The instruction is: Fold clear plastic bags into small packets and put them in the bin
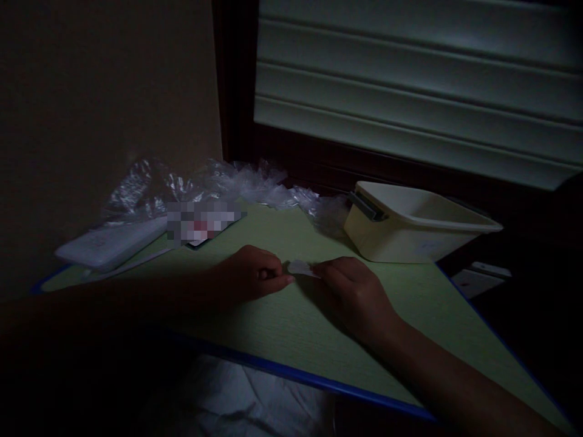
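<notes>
Between my two hands, over the table, is a small, thin whitish piece (300,267); the dim light does not show what kind of thing it is. My right hand (357,291) pinches its right end between thumb and fingers. At its left end, my left hand (255,273) is closed with the fingers curled in and the thumb tip against or very near the piece. Whether the left fingertips grip it firmly is hard to see. Both hands hang just above the green table top (268,328).
A cream plastic bin (387,240) with a dark handle clip stands at the back right. Crumpled clear plastic bags (214,182) run along the back. A white flat box (109,243) and a blurred-out card (204,224) lie at left. White boxes (483,279) sit beyond the right edge.
</notes>
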`<state>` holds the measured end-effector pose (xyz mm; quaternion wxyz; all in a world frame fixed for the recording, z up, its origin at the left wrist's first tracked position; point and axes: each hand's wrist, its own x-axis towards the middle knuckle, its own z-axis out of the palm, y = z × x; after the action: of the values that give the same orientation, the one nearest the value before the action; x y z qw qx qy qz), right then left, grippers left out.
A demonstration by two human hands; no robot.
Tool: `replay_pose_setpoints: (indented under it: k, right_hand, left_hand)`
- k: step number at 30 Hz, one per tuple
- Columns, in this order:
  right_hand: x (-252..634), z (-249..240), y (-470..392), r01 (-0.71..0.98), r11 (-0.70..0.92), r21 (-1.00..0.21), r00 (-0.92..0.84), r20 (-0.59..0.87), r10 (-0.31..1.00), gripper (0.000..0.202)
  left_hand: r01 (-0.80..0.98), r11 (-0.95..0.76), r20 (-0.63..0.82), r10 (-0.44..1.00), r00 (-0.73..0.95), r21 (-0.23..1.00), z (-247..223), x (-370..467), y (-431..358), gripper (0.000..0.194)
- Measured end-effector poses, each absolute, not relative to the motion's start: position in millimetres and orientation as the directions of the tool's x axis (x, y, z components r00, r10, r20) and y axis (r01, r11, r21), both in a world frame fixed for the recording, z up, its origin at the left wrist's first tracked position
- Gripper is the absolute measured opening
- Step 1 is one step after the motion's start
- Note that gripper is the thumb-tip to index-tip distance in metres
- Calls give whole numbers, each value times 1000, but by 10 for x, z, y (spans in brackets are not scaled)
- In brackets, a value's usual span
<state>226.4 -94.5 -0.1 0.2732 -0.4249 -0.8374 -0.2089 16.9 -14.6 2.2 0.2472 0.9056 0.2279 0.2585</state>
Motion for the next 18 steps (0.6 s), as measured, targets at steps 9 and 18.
replay_pose_setpoints:
  k: [9, 18]
  right_hand:
    - [2213, 254, -1150, 672, 393, 627, -737, 618, 274, 17]
    - [2120, 151, -1190, 559, 428, 710, -824, 531, 197, 24]
  left_hand:
    - [259, 8, -218, 566, 795, 966, 115, 206, -79, 54]
    - [159, 85, -178, 610, 772, 984, 99, 194, -40, 43]
